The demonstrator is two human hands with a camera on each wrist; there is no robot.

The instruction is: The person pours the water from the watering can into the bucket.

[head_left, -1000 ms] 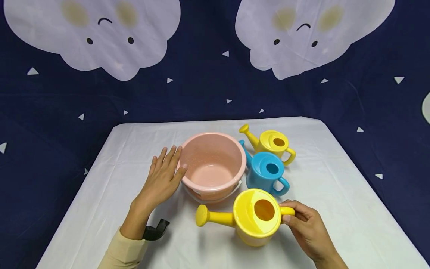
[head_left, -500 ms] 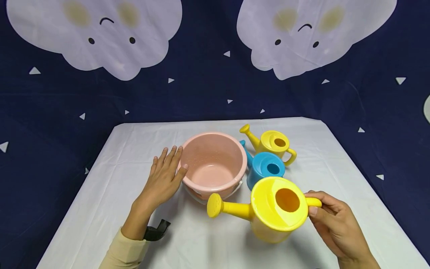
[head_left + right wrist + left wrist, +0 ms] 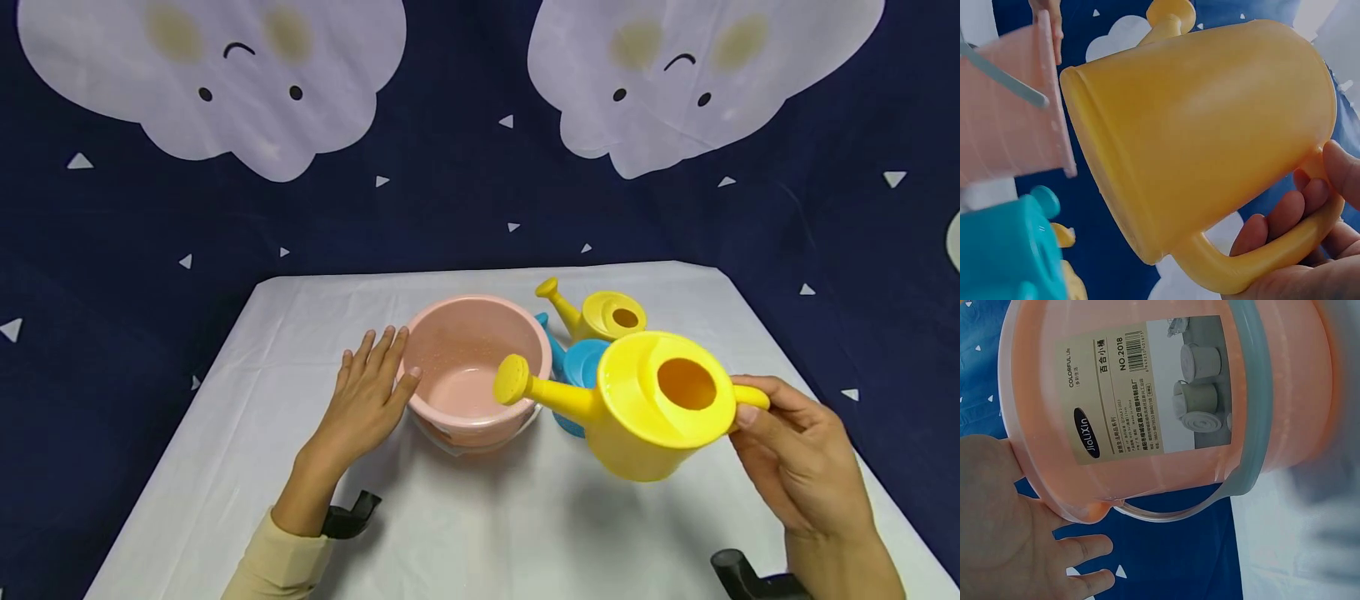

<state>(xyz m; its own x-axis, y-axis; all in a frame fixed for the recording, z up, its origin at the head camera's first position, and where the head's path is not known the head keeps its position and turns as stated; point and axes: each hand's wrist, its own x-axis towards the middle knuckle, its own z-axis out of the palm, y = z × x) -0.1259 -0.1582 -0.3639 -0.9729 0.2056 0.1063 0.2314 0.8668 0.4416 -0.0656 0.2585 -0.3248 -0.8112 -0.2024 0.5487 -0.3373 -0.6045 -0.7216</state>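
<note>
White cloth covers the surface (image 3: 225, 433) before a navy backdrop with two cloud faces. From my head I count three plastic watering cans: a small yellow can (image 3: 600, 315), a blue can (image 3: 573, 367), and the large yellow can (image 3: 645, 404) my right hand (image 3: 802, 462) holds by its handle, lifted, spout aimed left over one round pink bucket (image 3: 476, 367). My left hand (image 3: 367, 400) lies flat, fingers straight, against its side.

At my left wrist, the bucket's labelled wall (image 3: 1166, 394) fills the view.

At my right wrist, fingers (image 3: 1285, 219) curl through the smooth handle loop.
</note>
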